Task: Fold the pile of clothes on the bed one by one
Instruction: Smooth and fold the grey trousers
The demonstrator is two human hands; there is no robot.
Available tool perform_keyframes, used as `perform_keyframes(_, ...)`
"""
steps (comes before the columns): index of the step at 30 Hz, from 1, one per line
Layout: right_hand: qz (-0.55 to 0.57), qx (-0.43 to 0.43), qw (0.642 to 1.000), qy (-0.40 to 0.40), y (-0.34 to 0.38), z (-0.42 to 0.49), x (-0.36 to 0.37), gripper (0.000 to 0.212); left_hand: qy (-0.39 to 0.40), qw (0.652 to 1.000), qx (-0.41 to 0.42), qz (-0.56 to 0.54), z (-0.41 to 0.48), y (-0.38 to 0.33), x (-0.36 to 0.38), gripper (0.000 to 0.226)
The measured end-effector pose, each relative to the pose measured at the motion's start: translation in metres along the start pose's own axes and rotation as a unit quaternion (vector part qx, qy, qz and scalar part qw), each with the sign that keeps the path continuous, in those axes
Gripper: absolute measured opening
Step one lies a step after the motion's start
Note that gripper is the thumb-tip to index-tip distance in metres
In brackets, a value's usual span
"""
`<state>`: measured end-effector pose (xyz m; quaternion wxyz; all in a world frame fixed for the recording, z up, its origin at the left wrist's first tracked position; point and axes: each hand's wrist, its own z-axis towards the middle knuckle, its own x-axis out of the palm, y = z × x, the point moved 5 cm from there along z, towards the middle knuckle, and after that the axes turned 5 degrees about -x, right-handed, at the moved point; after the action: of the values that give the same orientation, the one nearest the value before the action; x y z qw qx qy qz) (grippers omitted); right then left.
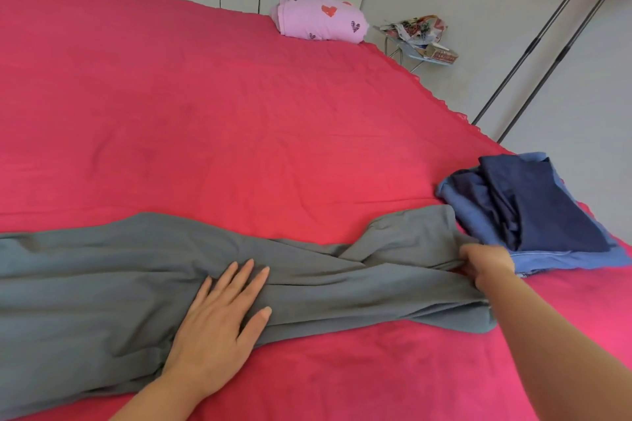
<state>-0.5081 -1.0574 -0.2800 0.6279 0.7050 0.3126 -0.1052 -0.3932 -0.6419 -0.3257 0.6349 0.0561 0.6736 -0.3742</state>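
Our left hand (219, 318) lies flat on the middle of the grey garment (102, 283), fingers straight and slightly spread, pressing the cloth onto the red bedsheet (239, 112). Our right hand (485, 263) grips the garment's right end, fingers curled into a bunch of the fabric.

The garment stretches across the near part of the bed. Its left end runs out of view, its far edge is wavy, and its near edge slants towards us on the left. Just beside our right hand, at the bed's right edge, sits a pile of blue clothes (533, 212), a dark navy piece on a lighter blue one. The pile's near corner touches the grey cloth.

Beyond the garment a wide stretch of red sheet reaches to a pink heart-print bundle (321, 18) at the far corner. A narrower strip of sheet lies on our side. Past the bed's scalloped right edge stand a small cluttered stand (420, 41) and two slanting metal poles (547, 37).
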Motion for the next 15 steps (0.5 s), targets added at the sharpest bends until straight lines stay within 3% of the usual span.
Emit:
perform_keyframes(3, -0.020, -0.012, 0.999, 0.044, -0.006, 0.005, -0.002, 0.009, 0.009, 1.000, -0.005, -0.019, 0.000, -0.001, 0.000, 0.067)
perform_keyframes(6, -0.234, -0.083, 0.965, 0.089, 0.011, 0.000, -0.012, 0.041, 0.018, 1.000, -0.016, -0.018, 0.001, -0.002, -0.002, 0.091)
perform_keyframes(8, -0.351, -0.120, 0.925, 0.085, 0.021, -0.009, -0.022, 0.046, 0.029, 0.999, -0.025, -0.009, 0.003, -0.008, -0.010, 0.099)
perform_keyframes(12, -0.333, -0.255, 0.908, 0.024, 0.042, -0.020, -0.019, 0.048, -0.031, 0.998, -0.030, -0.049, 0.015, -0.018, -0.034, 0.087)
perform_keyframes(15, -0.363, -0.368, 0.854, 0.061, 0.051, -0.026, 0.015, 0.044, -0.081, 0.996, 0.018, -0.009, 0.039, -0.017, -0.047, 0.068)
